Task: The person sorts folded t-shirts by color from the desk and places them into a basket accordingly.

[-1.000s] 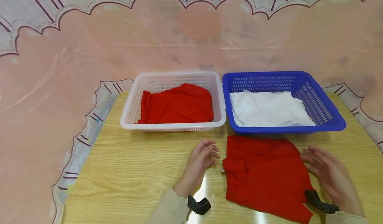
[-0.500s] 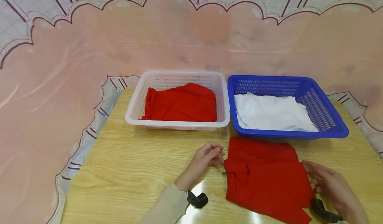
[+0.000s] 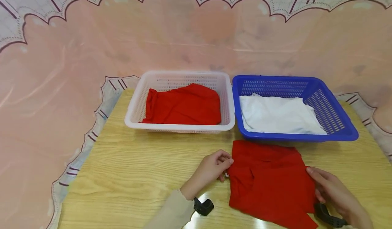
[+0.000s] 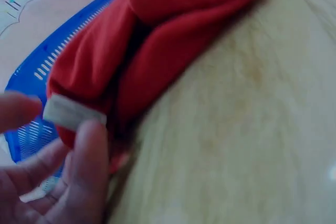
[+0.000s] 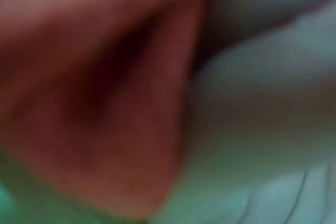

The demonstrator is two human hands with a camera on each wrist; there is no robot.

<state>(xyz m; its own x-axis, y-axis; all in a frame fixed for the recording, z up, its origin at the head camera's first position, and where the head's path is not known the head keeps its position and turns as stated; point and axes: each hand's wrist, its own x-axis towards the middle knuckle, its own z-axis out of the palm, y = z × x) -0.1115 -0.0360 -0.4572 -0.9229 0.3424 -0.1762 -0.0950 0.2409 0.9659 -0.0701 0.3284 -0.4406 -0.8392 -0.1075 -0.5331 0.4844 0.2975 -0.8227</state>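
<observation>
A red garment (image 3: 275, 184) lies flat and partly folded on the table, its near right corner sticking out. My left hand (image 3: 212, 167) holds its left edge, where a small pale label (image 4: 73, 113) shows. In the left wrist view the thumb (image 4: 90, 150) lies in front of the label, one fingertip stands apart to the left, and other fingers reach behind the cloth. On the opposite side my right hand (image 3: 333, 191) grips the right edge, one digit on top and the other fingers curled lower. The right wrist view is blurred, filled by red cloth (image 5: 105, 129) and skin.
A white basket (image 3: 180, 127) with folded red cloth (image 3: 186, 106) stands behind, left of centre. Beside it a blue basket (image 3: 343, 127) holds white cloth (image 3: 278, 115), close behind the garment. Wooden table surface (image 3: 134, 174) extends to the left. A patterned curtain (image 3: 196, 35) hangs behind.
The left hand has moved right onto the garment's left edge. The right hand has come in to the right edge, its fingers curling. The garment has stayed in place; the view shifted slightly.
</observation>
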